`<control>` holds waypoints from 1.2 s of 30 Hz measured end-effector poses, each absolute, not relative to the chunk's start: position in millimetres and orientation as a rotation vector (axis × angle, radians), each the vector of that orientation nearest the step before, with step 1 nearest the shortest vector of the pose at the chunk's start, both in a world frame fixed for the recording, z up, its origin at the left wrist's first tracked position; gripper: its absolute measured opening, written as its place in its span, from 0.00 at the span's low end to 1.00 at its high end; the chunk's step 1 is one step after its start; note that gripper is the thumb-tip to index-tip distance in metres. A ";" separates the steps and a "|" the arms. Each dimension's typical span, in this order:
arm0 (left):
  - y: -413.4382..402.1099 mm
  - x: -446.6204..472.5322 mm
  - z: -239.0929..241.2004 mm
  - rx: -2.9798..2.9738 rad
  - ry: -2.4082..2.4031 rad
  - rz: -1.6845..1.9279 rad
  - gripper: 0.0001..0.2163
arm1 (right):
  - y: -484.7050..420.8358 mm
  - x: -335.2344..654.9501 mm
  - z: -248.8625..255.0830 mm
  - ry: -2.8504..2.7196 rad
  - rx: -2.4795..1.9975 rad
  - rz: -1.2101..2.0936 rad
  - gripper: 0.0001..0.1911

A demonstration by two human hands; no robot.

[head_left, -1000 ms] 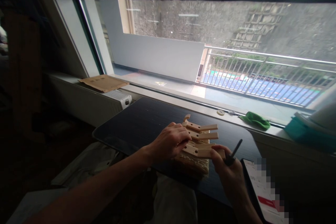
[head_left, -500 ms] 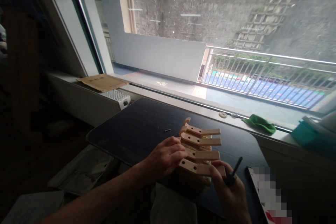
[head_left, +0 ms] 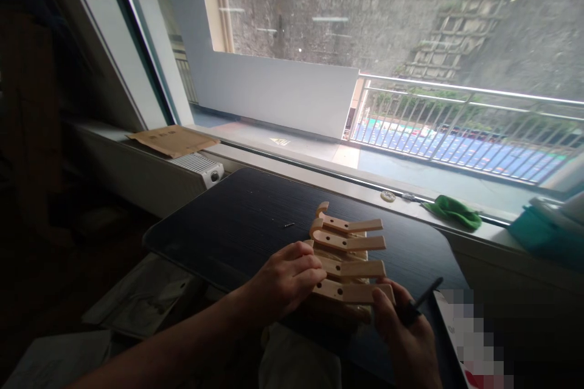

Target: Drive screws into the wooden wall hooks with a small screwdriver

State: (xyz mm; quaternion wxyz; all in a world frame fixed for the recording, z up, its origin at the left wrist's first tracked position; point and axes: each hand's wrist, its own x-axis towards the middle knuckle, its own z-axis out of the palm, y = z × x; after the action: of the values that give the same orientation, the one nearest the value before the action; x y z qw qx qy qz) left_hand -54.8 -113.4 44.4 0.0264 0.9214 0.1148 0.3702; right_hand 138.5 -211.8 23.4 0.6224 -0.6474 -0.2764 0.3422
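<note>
Several pale wooden hooks, each with drilled holes, lie side by side across a wooden base at the table's near side. My left hand is closed around the curved left end of the nearer hooks; its fingertips are partly hidden. My right hand pinches the straight right end of the nearest hook between thumb and fingers. That same hand also holds a dark screwdriver, its shaft pointing up and right. A small screw rests on the tabletop beyond my left hand.
The dark table stands against a window sill. On the sill lie a green cloth, a roll of tape and a teal container. A brown envelope lies at left. A blurred-out flat object borders my right hand.
My right hand has shifted slightly right along with the nearest hook's end. The screwdriver has tipped further to the right. My left hand keeps its hold.
</note>
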 end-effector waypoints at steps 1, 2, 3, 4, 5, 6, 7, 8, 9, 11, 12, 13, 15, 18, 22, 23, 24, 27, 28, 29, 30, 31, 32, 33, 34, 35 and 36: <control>-114.0 -54.6 44.2 2.846 0.358 1.148 0.08 | -211.6 138.4 23.9 -0.634 -1.490 0.789 0.26; -114.3 -54.4 43.7 2.844 0.359 1.156 0.09 | -211.1 137.9 24.0 -0.628 -1.493 0.796 0.27; -114.3 -54.2 43.2 2.842 0.362 1.162 0.09 | -210.4 137.0 23.7 -0.615 -1.494 0.803 0.27; -114.1 -54.0 42.6 2.839 0.365 1.169 0.09 | -209.5 135.9 23.0 -0.596 -1.494 0.808 0.28; -113.9 -53.8 41.9 2.836 0.365 1.172 0.09 | -208.5 134.9 22.1 -0.581 -1.492 0.808 0.28; -113.7 -53.6 41.3 2.833 0.364 1.174 0.09 | -207.7 134.2 20.9 -0.574 -1.495 0.799 0.28; -113.5 -53.4 40.6 2.829 0.366 1.176 0.09 | -207.0 133.8 19.6 -0.580 -1.503 0.782 0.27; -113.5 -53.3 39.9 2.825 0.368 1.177 0.09 | -206.6 133.8 18.2 -0.601 -1.516 0.759 0.27; -113.7 -53.1 39.1 2.821 0.370 1.179 0.09 | -206.4 134.2 17.0 -0.631 -1.530 0.731 0.27; -114.2 -53.0 37.4 2.815 0.374 1.176 0.09 | -206.7 135.3 15.1 -0.686 -1.557 0.671 0.26; -114.5 -52.9 36.5 2.813 0.377 1.175 0.09 | -207.1 135.7 14.7 -0.703 -1.566 0.649 0.26; -114.9 -52.9 35.7 2.812 0.378 1.174 0.08 | -207.5 135.7 15.0 -0.715 -1.575 0.631 0.25; -115.7 -52.8 34.3 2.810 0.378 1.181 0.08 | -208.4 134.4 17.3 -0.731 -1.596 0.601 0.24; -117.1 -52.6 33.8 2.820 0.373 1.174 0.07 | -210.0 130.2 24.3 -0.753 -1.623 0.554 0.21; -117.9 -52.0 36.1 2.826 0.401 1.158 0.07 | -211.4 125.9 33.2 -0.829 -1.651 0.490 0.19; -118.0 -51.7 36.6 2.828 0.402 1.149 0.07 | -211.5 125.6 34.2 -0.857 -1.655 0.476 0.18; -118.2 -51.5 36.8 2.834 0.403 1.134 0.07 | -211.4 125.6 34.7 -0.888 -1.656 0.466 0.18; -120.8 -51.8 35.9 2.854 0.414 1.089 0.07 | -212.5 126.6 33.6 -0.973 -1.652 0.467 0.18; -122.5 -52.5 35.4 2.856 0.421 1.084 0.07 | -213.9 127.0 33.3 -0.995 -1.653 0.476 0.18; -124.4 -53.5 35.1 2.855 0.421 1.084 0.07 | -215.9 127.4 33.4 -1.012 -1.654 0.488 0.18; -126.3 -54.8 35.6 2.854 0.417 1.085 0.07 | -218.5 128.0 34.5 -1.025 -1.653 0.503 0.18; -127.8 -56.2 37.1 2.854 0.406 1.084 0.07 | -221.4 128.8 36.9 -1.036 -1.648 0.519 0.18; -128.5 -57.6 40.1 2.858 0.392 1.078 0.07 | -224.0 130.1 40.9 -1.050 -1.643 0.531 0.18; -128.0 -58.6 45.0 2.866 0.371 1.070 0.07 | -225.8 132.0 46.6 -1.068 -1.644 0.533 0.18; -126.1 -58.8 51.8 2.875 0.350 1.067 0.07 | -226.2 134.7 53.9 -1.092 -1.650 0.527 0.18; -122.5 -58.1 60.3 2.882 0.334 1.062 0.07 | -224.6 138.2 62.6 -1.126 -1.673 0.498 0.18; -117.2 -56.1 70.0 2.886 0.324 1.086 0.06 | -220.8 142.8 72.0 -1.166 -1.700 0.456 0.19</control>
State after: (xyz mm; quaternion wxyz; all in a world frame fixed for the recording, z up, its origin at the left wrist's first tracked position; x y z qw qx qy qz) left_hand -56.1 -117.2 70.0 0.0207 0.9306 0.1045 0.3501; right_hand 142.8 -220.8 72.0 0.4927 -0.7005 -0.4808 0.1881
